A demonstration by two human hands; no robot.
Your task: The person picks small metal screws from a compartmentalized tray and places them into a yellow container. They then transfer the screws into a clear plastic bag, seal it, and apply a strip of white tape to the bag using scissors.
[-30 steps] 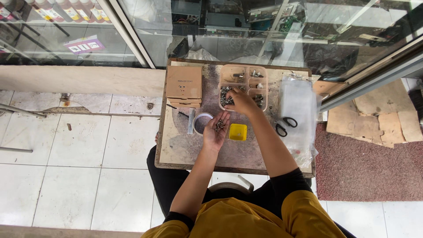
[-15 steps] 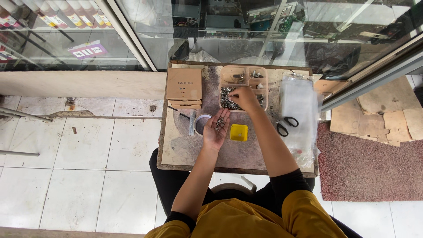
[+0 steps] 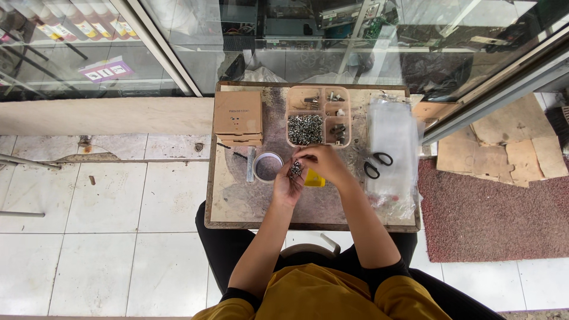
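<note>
Metal screws (image 3: pixel 296 169) heaped in cupped, half-open left hand (image 3: pixel 288 182), right hand (image 3: pixel 320 163) fingertips pinching some; could spill w/ palm tilt, prob. onto table (image 3: pixel 237 201).

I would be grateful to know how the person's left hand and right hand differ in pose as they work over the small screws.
The left hand lies palm up, cupping a small pile of dark metal screws; the right hand is turned palm down, its fingertips pinching at that pile. The left hand sits nearer the round clear tape roll, the right hand nearer the small yellow block. Both are bare and meet over the worn tabletop.
</note>
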